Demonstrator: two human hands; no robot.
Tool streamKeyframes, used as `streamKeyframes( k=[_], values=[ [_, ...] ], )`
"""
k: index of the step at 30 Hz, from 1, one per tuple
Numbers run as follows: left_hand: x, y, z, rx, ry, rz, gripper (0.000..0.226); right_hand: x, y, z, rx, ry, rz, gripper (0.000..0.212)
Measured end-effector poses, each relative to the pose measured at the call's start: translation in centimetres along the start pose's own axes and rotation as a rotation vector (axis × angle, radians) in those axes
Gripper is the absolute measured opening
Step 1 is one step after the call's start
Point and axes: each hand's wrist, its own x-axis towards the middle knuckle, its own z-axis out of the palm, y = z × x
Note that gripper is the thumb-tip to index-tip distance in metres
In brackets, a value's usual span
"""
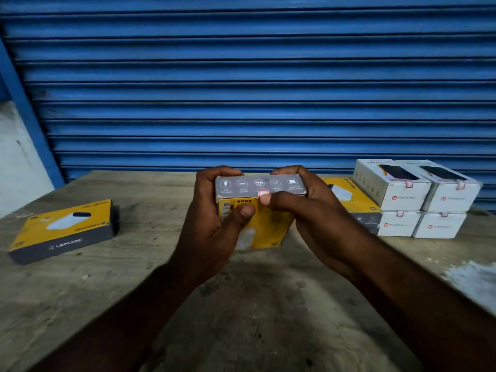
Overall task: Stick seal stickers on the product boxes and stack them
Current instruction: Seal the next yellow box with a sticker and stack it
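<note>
**Two Hands Hold a Yellow Box**

The big counter [80,304] has four white boxes [402,194] stacked at the right and a flat yellow box [64,229] at the left. Above the middle, the left hand [212,224] and right hand [316,218] each have a tight grip on the lifted box [268,224]. The right thumb touches a small red sticker [263,194] on its edge.

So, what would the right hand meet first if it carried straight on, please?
The right hand grips the yellow box, so that comes first; past it, probably the left hand on the other end.
</note>
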Motion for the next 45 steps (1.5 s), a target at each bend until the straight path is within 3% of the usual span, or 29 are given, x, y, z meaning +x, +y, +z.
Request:
streamKeyframes(
  k=[8, 14, 19, 26, 28, 31, 35, 38, 45],
  values=[
    [0.2, -0.3, -0.5, 0.120, -0.090, 0.130, 0.040, 0.3, -0.7, -0.5, 0.157, -0.030, 0.141, 0.019],
    [0.4, -0.4, -0.7, 0.111, -0.061, 0.120, 0.040, 0.2, -0.8, -0.9, 0.125, -0.082, 0.116, 0.014],
    [0.2, -0.5, -0.5, 0.096, -0.046, 0.108, 0.045, 0.0, -0.7, -0.8, 0.013, -0.078, 0.080, 0.029],
    [0.3, -0.4, -0.5, 0.062, -0.107, 0.071, 0.043, 0.4, -0.2, -0.6, 0.090, 0.032, 0.119, 0.020],
    [0.3, -0.3, -0.2, 0.028, -0.103, 0.036, 0.041, 0.5, -0.3, -0.6, 0.147, 0.038, 0.121, 0.034],
    [0.3, -0.2, 0.2, -0.034, -0.072, -0.052, 0.047, 0.2, -0.3, -0.6, 0.103, -0.021, 0.064, 0.039],
    [0.3, 0.3, 0.5, -0.316, -0.007, -0.227, 0.049, -0.1, 0.3, -0.8, -0.219, -0.048, -0.054, 0.054],
    [0.2, 0.5, 1.0, -0.310, 0.059, -0.224, 0.044, -0.3, 0.4, -0.6, -0.328, -0.031, -0.159, 0.047],
    [0.4, 0.6, 1.0, -0.282, 0.162, -0.248, 0.035, -0.6, 1.1, 0.1, -0.261, -0.072, -0.210, 0.047]
  ],
)
